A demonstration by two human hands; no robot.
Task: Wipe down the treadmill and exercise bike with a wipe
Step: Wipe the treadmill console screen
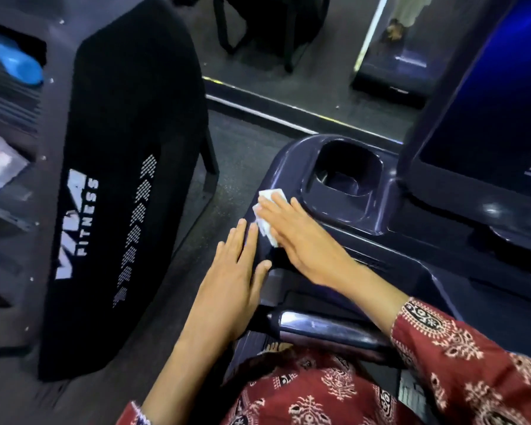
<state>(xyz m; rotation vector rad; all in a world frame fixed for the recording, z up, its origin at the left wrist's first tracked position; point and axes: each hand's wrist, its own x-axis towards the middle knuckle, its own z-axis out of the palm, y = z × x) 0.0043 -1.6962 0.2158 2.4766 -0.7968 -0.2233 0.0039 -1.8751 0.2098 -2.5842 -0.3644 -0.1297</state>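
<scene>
We see right hand (301,240) laid flat, fingers straight and close together, pressing white wipe (265,227) onto left corner of treadmill console (288,167). Wipe sits just beside cup holder (347,170), mostly hidden under fingers. Left hand (230,286) flat against console's side edge, fingers straight, slightly spread, holding nothing. Screen (479,124) rises right of cup holder. Handlebar (319,328) passes beneath right forearm. We note neighbouring belt (129,179) with white logo at left, and patterned red sleeve (473,357).
</scene>
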